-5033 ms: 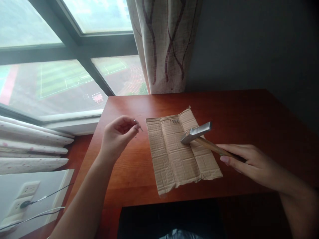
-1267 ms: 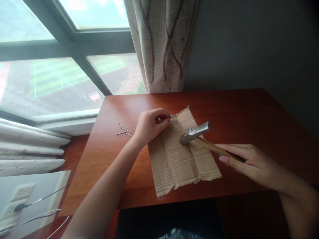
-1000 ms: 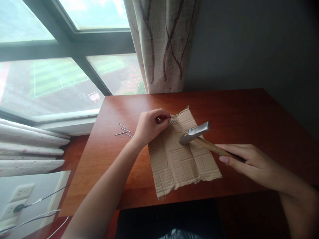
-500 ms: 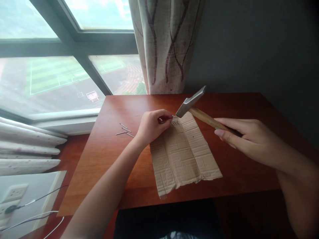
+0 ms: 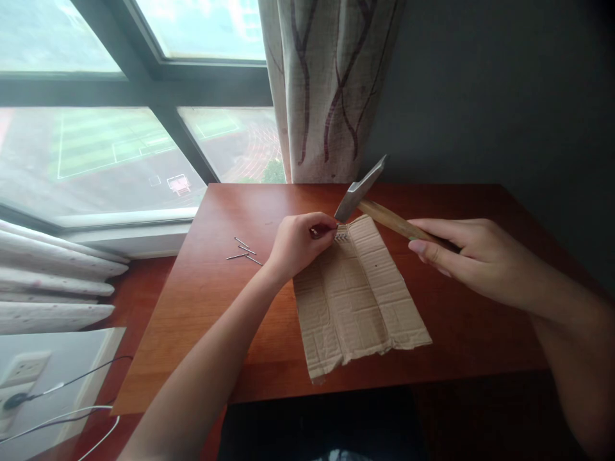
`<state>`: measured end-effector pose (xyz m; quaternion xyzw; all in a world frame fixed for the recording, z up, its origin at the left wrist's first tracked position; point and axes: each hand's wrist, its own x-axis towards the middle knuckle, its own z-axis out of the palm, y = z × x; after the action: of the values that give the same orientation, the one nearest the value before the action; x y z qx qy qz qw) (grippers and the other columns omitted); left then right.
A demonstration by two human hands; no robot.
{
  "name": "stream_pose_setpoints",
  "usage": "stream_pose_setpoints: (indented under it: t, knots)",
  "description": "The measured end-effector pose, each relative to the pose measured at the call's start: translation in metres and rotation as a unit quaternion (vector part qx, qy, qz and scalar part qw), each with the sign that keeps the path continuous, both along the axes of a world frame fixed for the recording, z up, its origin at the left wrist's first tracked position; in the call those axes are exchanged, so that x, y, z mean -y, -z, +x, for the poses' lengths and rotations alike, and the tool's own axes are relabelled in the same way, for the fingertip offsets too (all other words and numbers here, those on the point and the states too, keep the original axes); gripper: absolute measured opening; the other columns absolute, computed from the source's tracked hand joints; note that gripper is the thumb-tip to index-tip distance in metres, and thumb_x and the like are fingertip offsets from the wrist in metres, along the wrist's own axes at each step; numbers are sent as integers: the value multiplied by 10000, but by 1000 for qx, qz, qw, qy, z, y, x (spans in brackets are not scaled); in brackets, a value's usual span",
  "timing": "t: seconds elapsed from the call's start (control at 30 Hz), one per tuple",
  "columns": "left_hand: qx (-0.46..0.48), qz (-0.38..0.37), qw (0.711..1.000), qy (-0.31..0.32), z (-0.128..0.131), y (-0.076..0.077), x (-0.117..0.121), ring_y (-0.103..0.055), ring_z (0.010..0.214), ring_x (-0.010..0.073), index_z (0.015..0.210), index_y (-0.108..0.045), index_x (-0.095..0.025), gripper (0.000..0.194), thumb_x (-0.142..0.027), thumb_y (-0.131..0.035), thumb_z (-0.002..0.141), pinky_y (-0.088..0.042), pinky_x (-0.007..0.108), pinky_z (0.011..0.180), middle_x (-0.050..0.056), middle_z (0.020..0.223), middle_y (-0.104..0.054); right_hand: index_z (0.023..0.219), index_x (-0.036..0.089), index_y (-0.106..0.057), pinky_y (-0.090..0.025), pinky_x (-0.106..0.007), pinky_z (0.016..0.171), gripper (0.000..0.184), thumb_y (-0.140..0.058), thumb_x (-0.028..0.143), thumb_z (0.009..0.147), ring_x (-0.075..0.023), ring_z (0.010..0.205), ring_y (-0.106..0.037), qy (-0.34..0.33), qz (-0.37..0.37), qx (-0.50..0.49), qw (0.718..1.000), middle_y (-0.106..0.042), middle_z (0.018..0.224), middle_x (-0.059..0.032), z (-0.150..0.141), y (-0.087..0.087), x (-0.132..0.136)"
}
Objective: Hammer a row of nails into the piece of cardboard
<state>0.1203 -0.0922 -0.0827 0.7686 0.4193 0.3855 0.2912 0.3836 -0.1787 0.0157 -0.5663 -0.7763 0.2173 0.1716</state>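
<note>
Cardboard (image 5: 358,314) lies creased and ragged-edged on a reddish-brown table (image 5: 187,307) as a person works by a window (image 5: 139,96), a hammer (image 5: 384,216) at the ready. The left hand (image 5: 302,240) reaches over the sheet's far left corner, thumb and forefinger pressed together at the tips, pinching a nail (image 5: 337,223) that is nearly hidden from view. Just beside those fingertips, on the far strip of the sheet, sits a short row of nails (image 5: 341,237), too small to count. The right hand (image 5: 473,259) grips the wooden handle, fingers wrapped around it and thumb laid along it; the steel head tilts, its lower end right at the left fingertips, though whether they touch cannot be told. Four loose nails (image 5: 246,250) are scattered on the tabletop to the left, near the left wrist. Behind the table hangs a patterned curtain (image 5: 321,96); beyond the glass, a striped green sports field (image 5: 110,144) spreads below. At lower left, a plug sits in a wall socket (image 5: 24,370).
</note>
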Motion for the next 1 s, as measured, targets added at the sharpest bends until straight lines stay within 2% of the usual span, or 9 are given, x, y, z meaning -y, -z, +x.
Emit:
stream_pose_setpoints:
  t: [0.17, 0.4, 0.77, 0.9, 1.0]
  knots:
    - [-5, -10, 1000, -1, 1, -1, 0, -662, 637, 115, 864, -794, -180, 106, -174, -695, 829, -507, 221, 641, 6, 753, -773, 1185, 279, -755, -483, -330, 688, 320, -533, 470, 1056, -210, 750, -671, -26, -8, -3, 1000, -747, 873, -8, 0, 2, -3]
    - [-5, -2, 1000, -1, 0, 0, 0, -676, 651, 124, 858, -794, -179, 107, -185, -691, 831, -511, 225, 640, 18, 790, -789, 1201, 280, -746, -462, -318, 657, 321, -532, 472, 1060, -195, 696, -653, -5, -11, -22, 1000, -722, 778, 14, 1, 0, -2]
    - [-11, -9, 1000, 2, 0, -1, 1, -649, 627, 105, 855, -782, -177, 93, -176, -690, 836, -497, 211, 634, -3, 746, -763, 1202, 280, -756, -474, -317, 694, 327, -532, 466, 1054, -211, 767, -680, -25, -7, -9, 1000, -765, 900, 3, -1, 5, -3]
    - [-11, -5, 1000, 3, 0, -1, 1, -656, 633, 112, 854, -787, -180, 104, -169, -686, 833, -509, 222, 642, 4, 765, -772, 1138, 272, -753, -478, -314, 678, 295, -533, 451, 1058, -202, 736, -686, -7, -11, -21, 1000, -755, 823, 14, -2, 6, -2]
    - [-10, -5, 1000, 2, 0, -1, 1, -663, 635, 119, 848, -789, -180, 105, -171, -686, 830, -513, 228, 641, 6, 755, -772, 1137, 279, -758, -490, -327, 714, 280, -542, 437, 1052, -218, 792, -701, -19, -6, -22, 1000, -777, 909, 1, -2, 6, -3]
